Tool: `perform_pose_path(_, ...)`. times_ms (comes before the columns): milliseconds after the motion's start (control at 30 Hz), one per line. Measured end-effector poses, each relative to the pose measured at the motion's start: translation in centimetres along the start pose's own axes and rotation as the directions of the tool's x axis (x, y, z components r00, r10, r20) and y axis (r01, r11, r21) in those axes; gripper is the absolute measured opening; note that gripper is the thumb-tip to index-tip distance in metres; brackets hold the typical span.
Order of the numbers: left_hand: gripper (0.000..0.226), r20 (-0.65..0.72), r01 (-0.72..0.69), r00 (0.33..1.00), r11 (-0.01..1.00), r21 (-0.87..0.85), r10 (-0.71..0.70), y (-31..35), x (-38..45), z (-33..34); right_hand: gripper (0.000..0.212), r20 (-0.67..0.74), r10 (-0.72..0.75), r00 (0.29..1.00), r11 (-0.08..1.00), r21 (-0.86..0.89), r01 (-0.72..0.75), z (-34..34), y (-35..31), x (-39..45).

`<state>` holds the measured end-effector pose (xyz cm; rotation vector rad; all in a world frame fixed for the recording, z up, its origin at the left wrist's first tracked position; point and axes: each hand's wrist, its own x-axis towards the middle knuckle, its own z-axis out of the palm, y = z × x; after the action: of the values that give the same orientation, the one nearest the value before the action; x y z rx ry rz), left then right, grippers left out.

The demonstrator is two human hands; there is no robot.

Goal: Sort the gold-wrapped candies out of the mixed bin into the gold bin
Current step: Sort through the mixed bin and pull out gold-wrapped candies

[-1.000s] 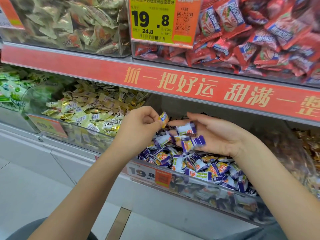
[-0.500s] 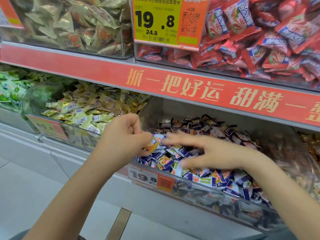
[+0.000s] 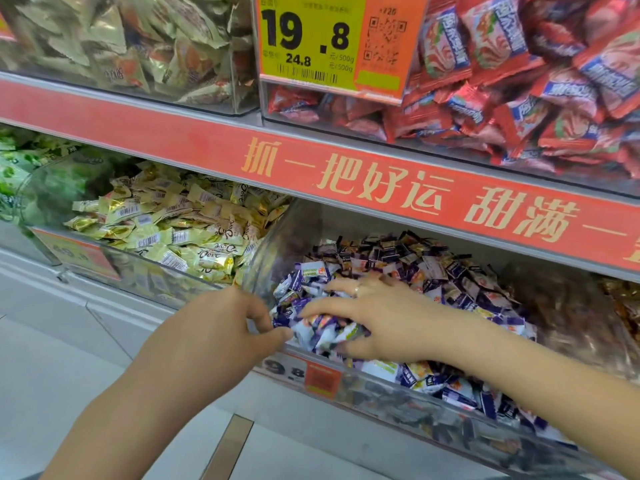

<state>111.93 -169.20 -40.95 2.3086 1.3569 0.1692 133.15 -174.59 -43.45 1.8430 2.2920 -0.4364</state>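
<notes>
Gold-wrapped candy perhaps hidden by left hand (image 3: 221, 327).

**Even shop light, motion blur at the hands**

The scene is brightly and evenly lit from above, with soft, faint shadows. The yellow price tag (image 3: 313, 39) and the red shelf strip (image 3: 311, 168) read sharply. Pale glare lies across the clear front wall of the mixed bin (image 3: 433, 410), hazing what sits behind it. Wrappers beside the right hand (image 3: 388, 320) smear with motion blur. Wide-angle distortion tilts and bends the shelf lines towards the edges.
</notes>
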Motion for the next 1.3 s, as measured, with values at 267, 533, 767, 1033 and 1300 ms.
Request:
perform_pose_path(267,0.025,0.108,-0.032,0.993,0.991,-0.133,0.047,-0.8,-0.3,-0.8,0.069,-0.026,0.166,0.986,0.932,0.33,-0.148,-2.4,6.5,4.3)
perform_pose_path(533,0.02,0.151,-0.029,0.987,0.989,-0.143,0.051,-0.9,0.3,-1.0,0.06,-0.038,-0.337,0.941,0.881,0.341,0.329,-3.9,1.9,2.6)
perform_pose_path(767,0.019,0.176,-0.029,0.982,0.979,-0.203,0.065,-0.8,0.4,-1.1,0.081,0.13,-0.342,0.931,0.93,-0.095,0.355,-0.3,0.3,6.5)
perform_pose_path(1033,0.013,0.189,-0.007,0.98,0.961,-0.275,0.061,-1.3,0.3,-1.2,0.053,-0.064,-0.145,0.987,0.97,0.188,0.154,-1.9,4.8,6.8)
perform_pose_path(1300,0.013,0.202,0.001,0.978,0.969,-0.246,0.05,-1.3,0.6,-1.3,0.05,-0.214,-0.172,0.962,0.899,0.365,0.241,-4.5,3.2,0.6)
